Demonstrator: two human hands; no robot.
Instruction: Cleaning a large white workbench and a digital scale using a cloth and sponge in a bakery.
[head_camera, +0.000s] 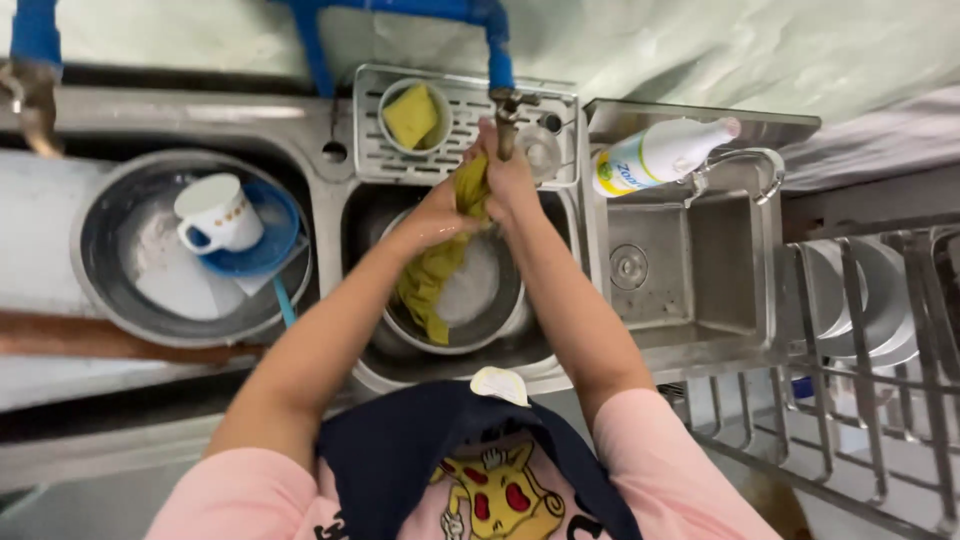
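A long steel sink counter (200, 110) runs across the room under a pale green sheet on the wall, with blue pipes dropping to the taps.

At the far left, a wide metal basin (110, 290) holds a white mug (215, 212) lying on a blue plate (268, 250). Next along, on a perforated rack (400, 160) behind the middle sink, a round cup holds a yellow sponge (411, 115).

In the middle sink, both hands meet under the tap (506, 120). The left hand (440, 215) is clenched round a yellow-green cloth (430, 280), and the right hand (508, 180) grips the same cloth higher up, just below the spout. The cloth looks soaked and limp, twisted between the hands, its tail hanging into a steel bowl (495, 300) of cloudy water.

To the right, a white spray bottle (655, 152) lies on its side at the far rim of a small square sink (690, 270). Beyond it stands a wire drying rack (860, 380) with white plates.

I'd judge the risk is in the wringing: a hard twist so close to the tap could knock knuckles on it, or splash dirty water over the rim onto the apron (420, 450).
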